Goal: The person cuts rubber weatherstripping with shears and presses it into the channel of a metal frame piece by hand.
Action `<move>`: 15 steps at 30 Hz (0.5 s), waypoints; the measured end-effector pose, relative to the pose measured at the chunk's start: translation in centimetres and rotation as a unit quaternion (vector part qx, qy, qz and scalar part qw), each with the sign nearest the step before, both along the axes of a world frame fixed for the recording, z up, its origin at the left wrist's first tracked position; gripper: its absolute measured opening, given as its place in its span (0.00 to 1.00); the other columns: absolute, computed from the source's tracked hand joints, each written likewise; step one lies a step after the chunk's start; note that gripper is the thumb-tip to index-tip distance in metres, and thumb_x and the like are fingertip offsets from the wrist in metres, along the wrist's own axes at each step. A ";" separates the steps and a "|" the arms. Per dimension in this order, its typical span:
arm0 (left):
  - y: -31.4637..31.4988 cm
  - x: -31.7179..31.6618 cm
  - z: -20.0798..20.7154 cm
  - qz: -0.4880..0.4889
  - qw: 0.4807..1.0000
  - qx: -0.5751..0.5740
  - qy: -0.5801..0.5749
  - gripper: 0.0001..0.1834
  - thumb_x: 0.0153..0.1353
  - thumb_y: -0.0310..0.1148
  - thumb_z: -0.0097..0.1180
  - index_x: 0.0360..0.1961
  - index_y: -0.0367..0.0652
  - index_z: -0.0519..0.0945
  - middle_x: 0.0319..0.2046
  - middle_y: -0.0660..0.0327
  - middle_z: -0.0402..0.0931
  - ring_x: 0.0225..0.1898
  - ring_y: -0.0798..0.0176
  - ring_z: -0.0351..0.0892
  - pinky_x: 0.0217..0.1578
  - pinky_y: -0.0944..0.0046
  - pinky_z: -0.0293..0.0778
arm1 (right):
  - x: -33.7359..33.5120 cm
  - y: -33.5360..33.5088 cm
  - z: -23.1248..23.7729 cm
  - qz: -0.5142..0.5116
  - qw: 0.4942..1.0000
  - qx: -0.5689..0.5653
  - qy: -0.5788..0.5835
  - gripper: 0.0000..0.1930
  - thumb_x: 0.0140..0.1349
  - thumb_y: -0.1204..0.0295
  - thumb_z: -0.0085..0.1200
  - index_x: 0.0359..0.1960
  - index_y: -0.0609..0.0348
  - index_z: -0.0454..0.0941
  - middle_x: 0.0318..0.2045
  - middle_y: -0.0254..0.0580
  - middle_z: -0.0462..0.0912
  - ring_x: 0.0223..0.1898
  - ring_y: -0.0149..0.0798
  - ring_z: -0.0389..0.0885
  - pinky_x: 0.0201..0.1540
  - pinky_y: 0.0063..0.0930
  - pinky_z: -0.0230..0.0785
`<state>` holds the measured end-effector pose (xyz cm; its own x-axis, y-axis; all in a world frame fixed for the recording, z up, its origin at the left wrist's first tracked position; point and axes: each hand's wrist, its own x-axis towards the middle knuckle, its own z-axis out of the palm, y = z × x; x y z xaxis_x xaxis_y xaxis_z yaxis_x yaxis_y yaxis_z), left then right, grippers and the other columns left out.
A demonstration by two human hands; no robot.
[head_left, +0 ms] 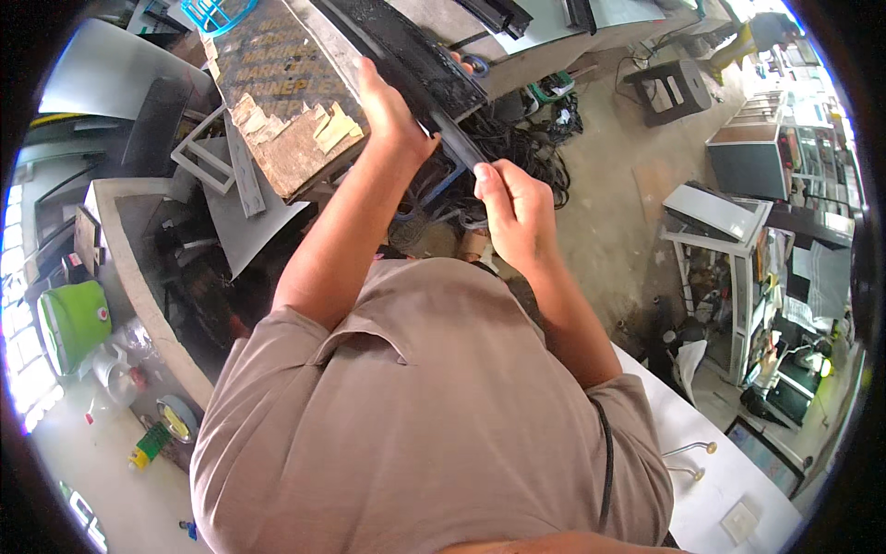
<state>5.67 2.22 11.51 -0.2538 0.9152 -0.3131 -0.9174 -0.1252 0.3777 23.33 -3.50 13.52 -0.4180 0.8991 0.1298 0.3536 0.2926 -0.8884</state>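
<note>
My right hand (pixel 521 212) is closed round the near end of a long grey bar (pixel 456 138), its thumb lying along the top. The bar slants away to the upper left, against a long black profile (pixel 411 55) with a dusty, scuffed surface. My left hand (pixel 392 115) grips the profile from its left side. Its thumb points up along the edge, and what look like its fingertips show past the far side; the rest of its fingers are hidden underneath. Left of the profile is a worn plywood board (pixel 286 78) with a torn, peeling near edge.
A blue wire basket (pixel 217 14) is on the board's far end. Black cables (pixel 535 152) lie tangled beyond my right hand. A dark stool (pixel 669 92) stands on the floor at far right. White frames (pixel 203 152) lean at left, and a white tabletop (pixel 729 480) is by my right elbow.
</note>
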 end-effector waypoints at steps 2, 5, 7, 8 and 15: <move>-0.2 0.7 0.0 -0.012 0.999 0.012 0.029 0.48 0.67 0.70 0.15 0.48 0.34 0.74 0.40 0.43 0.80 0.43 0.41 0.79 0.49 0.44 0.75 | -0.4 0.1 -0.5 -0.006 1.000 0.016 0.017 0.16 0.71 0.67 0.50 0.26 0.64 0.76 0.15 0.45 0.74 0.16 0.39 0.73 0.22 0.31 0.64; -0.2 1.9 -0.2 -0.019 0.999 -0.001 0.029 0.47 0.66 0.72 0.18 0.51 0.37 0.73 0.41 0.42 0.79 0.43 0.42 0.79 0.49 0.41 0.74 | -2.2 0.7 -0.2 0.000 0.999 0.021 0.047 0.16 0.72 0.65 0.49 0.28 0.64 0.77 0.16 0.40 0.75 0.16 0.33 0.73 0.22 0.29 0.64; -0.2 1.3 0.0 -0.027 0.999 -0.004 0.020 0.48 0.65 0.72 0.18 0.52 0.37 0.72 0.41 0.42 0.79 0.43 0.42 0.79 0.49 0.42 0.75 | -2.0 0.6 -0.1 0.006 0.994 -0.075 0.073 0.17 0.72 0.65 0.49 0.28 0.64 0.77 0.16 0.38 0.75 0.17 0.32 0.74 0.23 0.28 0.65; -0.4 1.0 0.1 -0.023 1.000 -0.008 0.008 0.48 0.66 0.71 0.16 0.53 0.36 0.72 0.42 0.42 0.79 0.44 0.42 0.79 0.48 0.43 0.75 | -2.0 0.3 -0.1 0.014 0.980 -0.172 0.100 0.17 0.72 0.65 0.48 0.28 0.64 0.77 0.17 0.36 0.76 0.18 0.30 0.74 0.23 0.28 0.65; -1.5 -0.5 0.5 -0.054 0.998 0.016 0.036 0.47 0.65 0.73 0.22 0.53 0.38 0.71 0.42 0.44 0.77 0.40 0.46 0.80 0.43 0.46 0.78 | -0.4 -1.3 -0.7 0.046 0.995 -0.077 0.050 0.13 0.70 0.70 0.50 0.27 0.65 0.75 0.17 0.39 0.75 0.18 0.32 0.72 0.23 0.27 0.64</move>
